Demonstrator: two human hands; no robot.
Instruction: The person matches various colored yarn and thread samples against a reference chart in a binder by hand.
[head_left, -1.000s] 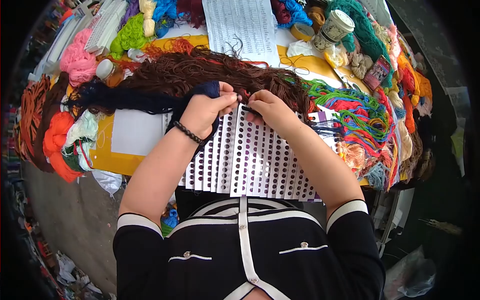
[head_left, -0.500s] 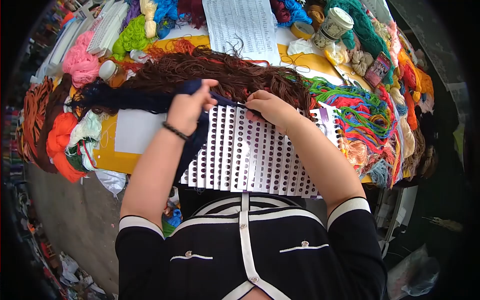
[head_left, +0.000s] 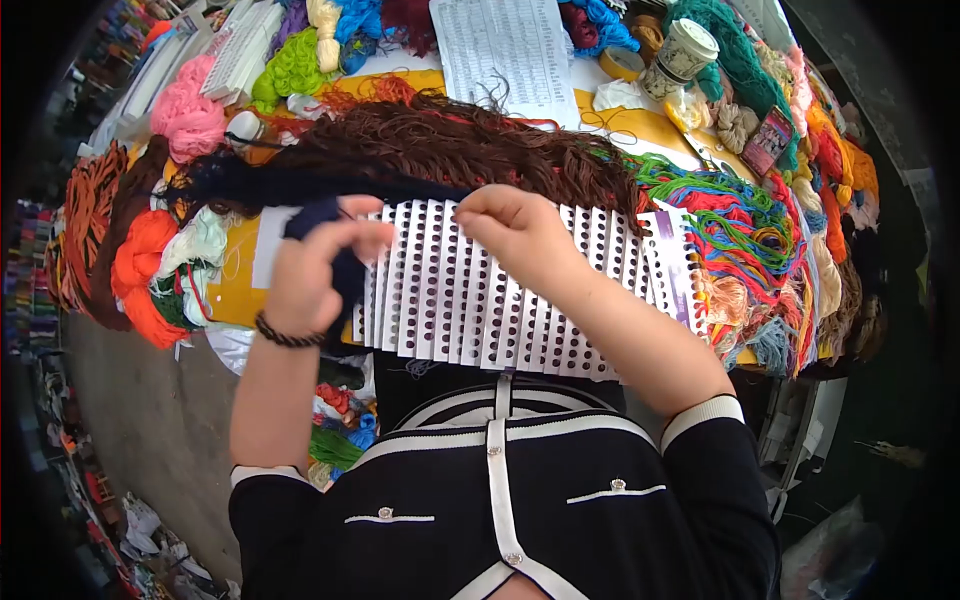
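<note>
My left hand [head_left: 318, 265] is slightly smeared by motion, left of the hole-punched cards. A navy thread hank [head_left: 347, 275] passes through its half-curled fingers and hangs below them. More navy thread lies across the table behind the hand and stretches right. My right hand [head_left: 520, 235] pinches at the cards' top edge, beside the end of a navy strand; the fingertips hide most of what they hold. Beneath it, white cards [head_left: 440, 290] with rows of round holes overlap in a fanned row at the table's front edge.
A long brown yarn bundle [head_left: 440, 140] lies behind the cards. Multicoloured threads [head_left: 740, 230] heap at the right, near scissors [head_left: 705, 155] and a paper cup [head_left: 682, 55]. Pink yarn [head_left: 190, 110] and orange yarn [head_left: 145, 260] sit at the left. A printed sheet [head_left: 510, 60] lies at the back.
My left hand has moved left and down, away from my right hand, with the navy thread. My right hand has shifted slightly left along the cards' top edge. The view has shifted a little.
</note>
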